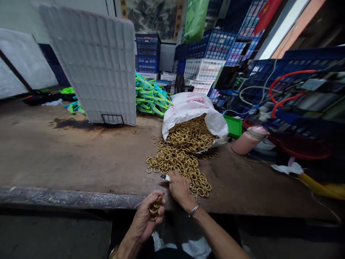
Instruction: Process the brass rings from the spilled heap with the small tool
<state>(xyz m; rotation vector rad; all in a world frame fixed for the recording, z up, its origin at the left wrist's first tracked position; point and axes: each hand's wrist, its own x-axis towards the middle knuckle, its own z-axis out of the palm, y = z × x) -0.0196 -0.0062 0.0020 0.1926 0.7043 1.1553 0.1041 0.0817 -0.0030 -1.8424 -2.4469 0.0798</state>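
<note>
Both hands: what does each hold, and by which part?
The left hand holds several brass-coloured rings by their outer edges; the right hand holds a dark-tipped tool by its white part.

There is one left hand [147, 217] and one right hand [179, 185]; one small tool [166, 178]; one table [81, 154]; one white sack [185, 104]; gold rings [175, 158] lie heaped, too many to count, though three sit apart just right of the heap; there is one pink bottle [249, 141]; one green tray [234, 126]; one red flag [266, 14].
</note>
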